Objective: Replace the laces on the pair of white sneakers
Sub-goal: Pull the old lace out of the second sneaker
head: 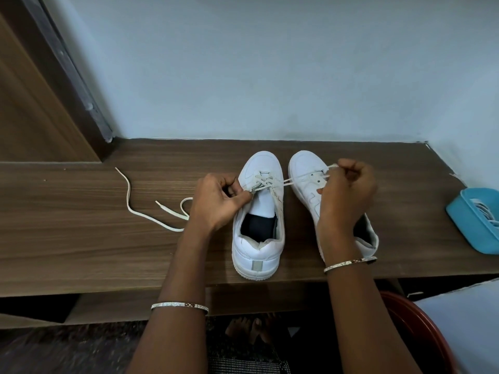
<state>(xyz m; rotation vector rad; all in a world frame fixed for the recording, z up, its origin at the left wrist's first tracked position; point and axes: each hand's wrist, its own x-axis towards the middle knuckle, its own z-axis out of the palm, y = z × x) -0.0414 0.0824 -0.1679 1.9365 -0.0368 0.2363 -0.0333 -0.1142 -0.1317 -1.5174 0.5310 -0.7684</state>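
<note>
1. Left hand [221, 198]: fingers curled, thumb and forefinger pinching the crossed lacing at the eyelet row of the laced sneaker [256, 255]; bangle on the wrist
2. Right hand [348, 193]: closed in a fist around the free end of the lace [289, 180], held over the forefoot of the bare sneaker [303, 166], just above its empty eyelets
3. Lace: taut, drawn from the eyelet row of the laced sneaker rightward and slightly away, across the bare sneaker to the right fist; threaded through the toe-end eyelets only, tongue exposed behind them
4. Sneakers: side by side and close together on the table [81, 238], heels toward the person, toes toward the wall; long axes running away from the body, the drawn strand lying nearly square to them
5. Deciding relation, as judged: eyelet row directly under the left hand, free end to the right of it; left hand nearer the eyelets and suited to steadying, right hand placed to pull along the strand's own line, outward to the right
6. Stage: lace going in or coming out, not determinable from this view; bare sneaker without any lace
7. Surroundings: loose lace [129, 195] sprawled on the table, one end near the left wrist; blue tray [469, 238] at the right edge, pale cords inside, too small to identify
</note>
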